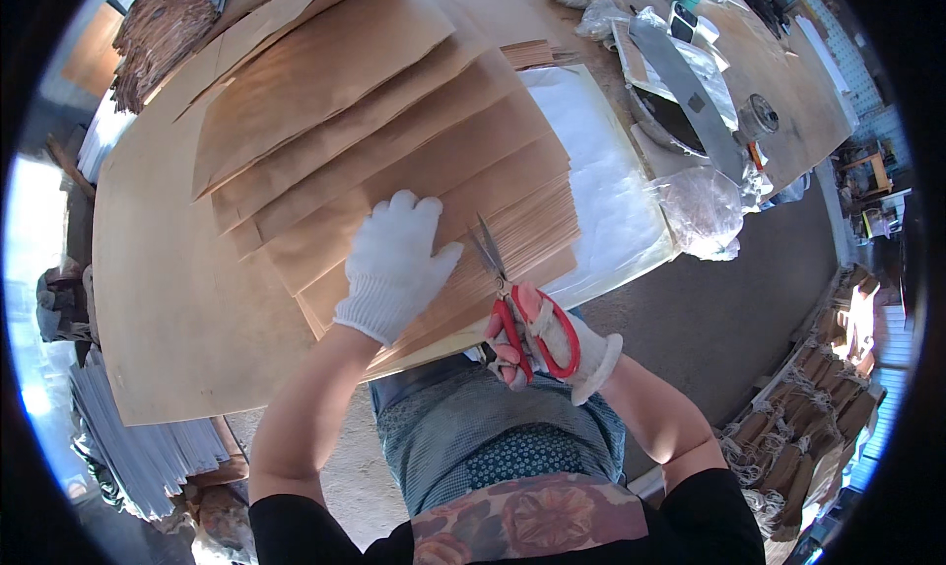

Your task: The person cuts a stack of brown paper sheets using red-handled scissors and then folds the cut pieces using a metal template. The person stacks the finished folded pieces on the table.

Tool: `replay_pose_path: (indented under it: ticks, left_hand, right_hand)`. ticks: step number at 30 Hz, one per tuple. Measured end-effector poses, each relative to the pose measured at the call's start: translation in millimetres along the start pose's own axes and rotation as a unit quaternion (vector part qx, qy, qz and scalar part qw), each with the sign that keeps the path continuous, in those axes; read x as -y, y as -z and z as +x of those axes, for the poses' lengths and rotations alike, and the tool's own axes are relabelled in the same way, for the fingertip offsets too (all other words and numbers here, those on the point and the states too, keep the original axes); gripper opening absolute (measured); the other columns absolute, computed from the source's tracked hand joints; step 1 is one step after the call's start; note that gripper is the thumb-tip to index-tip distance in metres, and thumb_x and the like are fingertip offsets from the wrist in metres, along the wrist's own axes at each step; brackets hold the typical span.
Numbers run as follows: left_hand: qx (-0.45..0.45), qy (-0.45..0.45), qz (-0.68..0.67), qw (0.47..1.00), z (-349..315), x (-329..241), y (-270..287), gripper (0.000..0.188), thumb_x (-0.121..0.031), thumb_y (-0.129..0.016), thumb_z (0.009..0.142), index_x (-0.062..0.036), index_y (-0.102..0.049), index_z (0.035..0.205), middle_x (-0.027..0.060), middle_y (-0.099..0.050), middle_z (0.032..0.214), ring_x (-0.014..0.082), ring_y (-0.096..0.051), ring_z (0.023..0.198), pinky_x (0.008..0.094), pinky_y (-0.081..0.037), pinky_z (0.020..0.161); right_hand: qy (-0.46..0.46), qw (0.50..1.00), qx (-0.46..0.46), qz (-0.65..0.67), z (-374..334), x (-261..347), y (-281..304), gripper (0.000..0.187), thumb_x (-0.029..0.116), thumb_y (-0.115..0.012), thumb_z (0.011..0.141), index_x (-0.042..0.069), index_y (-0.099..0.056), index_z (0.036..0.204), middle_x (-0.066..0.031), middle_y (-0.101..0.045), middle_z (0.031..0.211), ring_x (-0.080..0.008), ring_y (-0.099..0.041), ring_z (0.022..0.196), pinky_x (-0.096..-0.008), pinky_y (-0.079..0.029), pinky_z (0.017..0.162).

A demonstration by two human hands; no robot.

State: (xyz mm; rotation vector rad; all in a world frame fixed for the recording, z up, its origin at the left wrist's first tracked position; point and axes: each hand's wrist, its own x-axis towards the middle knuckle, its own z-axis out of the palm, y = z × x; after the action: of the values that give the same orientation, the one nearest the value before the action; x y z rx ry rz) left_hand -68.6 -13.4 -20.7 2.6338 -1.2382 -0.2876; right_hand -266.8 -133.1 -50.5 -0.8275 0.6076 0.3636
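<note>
Fanned-out sheets of brown paper (325, 102) lie in a thick stack on the table in front of me. My left hand (396, 260), in a white knit glove, rests on the stack with its fingers stretched out. In a soiled white glove with pinkish fingertips, my right hand (581, 353) grips a pair of scissors (535, 333) by its red handles. The scissors' blades point up and away, slightly parted, over the right edge of the stack. No paper shows clearly between them.
White sheeting (601, 171) lies right of the stack on the wooden table (177, 299). Farther right are a long metal blade (690, 102), a plastic bag (702, 205) and a round metal piece (759, 117). Tied brown bundles (808, 427) stand at lower right, grey sheets (148, 437) at lower left.
</note>
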Motion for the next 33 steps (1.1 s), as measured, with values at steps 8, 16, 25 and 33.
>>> replay_pose_path:
  ticks: [8,16,25,33]
  left_hand:
    - [0.009,0.004,0.0,1.0,8,-5,8,0.043,-0.033,-0.078,0.086,-0.0077,-0.07,0.12,0.0181,-0.067,0.117,0.0382,-0.067,0.107,0.0488,-0.056,0.092]
    - [-0.094,-0.025,-0.056,0.994,-1,14,-14,0.02,-0.02,-0.068,0.094,-0.0096,-0.069,0.111,0.0137,-0.067,0.107,0.0366,-0.067,0.103,0.0471,-0.056,0.085]
    - [0.002,-0.057,-0.176,0.983,4,40,-3,0.028,-0.019,-0.069,0.092,-0.0075,-0.07,0.117,0.0142,-0.069,0.11,0.0335,-0.068,0.105,0.0438,-0.055,0.092]
    - [0.209,-0.046,-0.254,0.943,37,59,32,0.05,-0.025,-0.075,0.089,-0.0007,-0.067,0.131,0.0154,-0.072,0.122,0.026,-0.068,0.112,0.0375,-0.053,0.101]
  right_hand:
    - [0.0,0.991,0.076,0.111,12,15,12,0.089,0.088,-0.043,0.091,0.002,-0.062,0.106,-0.0086,-0.063,0.077,-0.0229,-0.069,0.068,-0.0336,-0.058,0.059]
    - [-0.005,0.999,-0.011,-0.037,-14,10,35,0.07,0.072,-0.053,0.099,0.002,-0.06,0.107,-0.0039,-0.064,0.076,-0.0189,-0.069,0.067,-0.031,-0.058,0.059]
    - [0.074,0.991,-0.104,-0.026,9,13,61,0.051,0.056,-0.059,0.104,0.005,-0.06,0.099,-0.0001,-0.057,0.064,-0.013,-0.058,0.048,-0.027,-0.047,0.043]
    - [-0.05,0.985,0.123,-0.113,57,-75,-67,0.041,0.044,-0.061,0.107,0.004,-0.056,0.111,-0.0039,-0.062,0.072,-0.0152,-0.065,0.06,-0.0282,-0.055,0.057]
